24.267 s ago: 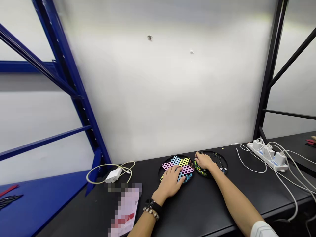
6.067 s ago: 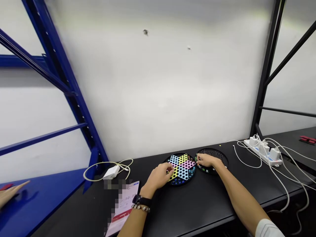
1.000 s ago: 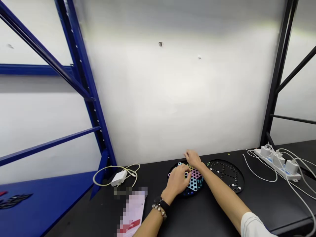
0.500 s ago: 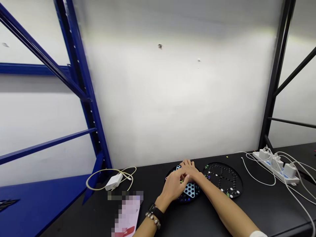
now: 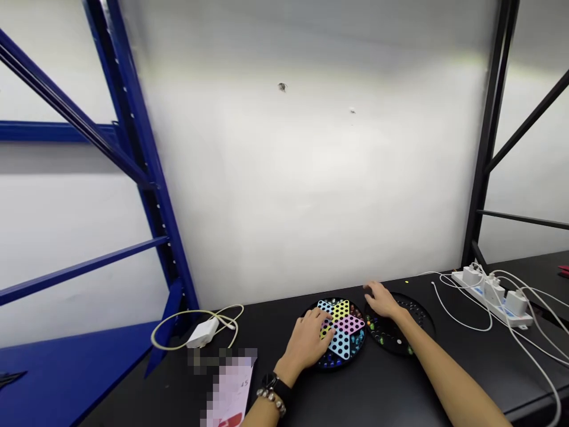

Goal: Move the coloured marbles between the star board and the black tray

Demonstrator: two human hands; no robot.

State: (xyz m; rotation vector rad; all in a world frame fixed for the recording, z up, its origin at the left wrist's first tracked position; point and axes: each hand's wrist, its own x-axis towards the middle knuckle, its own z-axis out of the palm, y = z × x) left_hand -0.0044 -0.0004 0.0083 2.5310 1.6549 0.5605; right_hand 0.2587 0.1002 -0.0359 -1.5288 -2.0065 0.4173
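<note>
A round Chinese checkers board (image 5: 341, 343) with a coloured star of holes lies on the black table, marbles in several colours around the star. My left hand (image 5: 310, 338) rests palm down over its left side, fingers apart and thumb toward the middle. To the right, a round black tray (image 5: 424, 317) holds several marbles, some green and one or two white. My right hand (image 5: 382, 299) is over that tray's upper left part, palm down, with fingers stretched out to the left. Nothing shows in either hand; the undersides of the fingers are hidden.
A white power strip (image 5: 493, 299) with plugged-in adapters and loose white cables lies at the right. At the left are a white charger (image 5: 203, 333) with a coiled cable and a pinkish, partly blurred flat item (image 5: 231, 385). A blue shelf frame (image 5: 155, 178) stands at left.
My right hand has moved right from the star board to the black tray, uncovering the star. The fingers of my left hand have spread out flatter over the board's left side.
</note>
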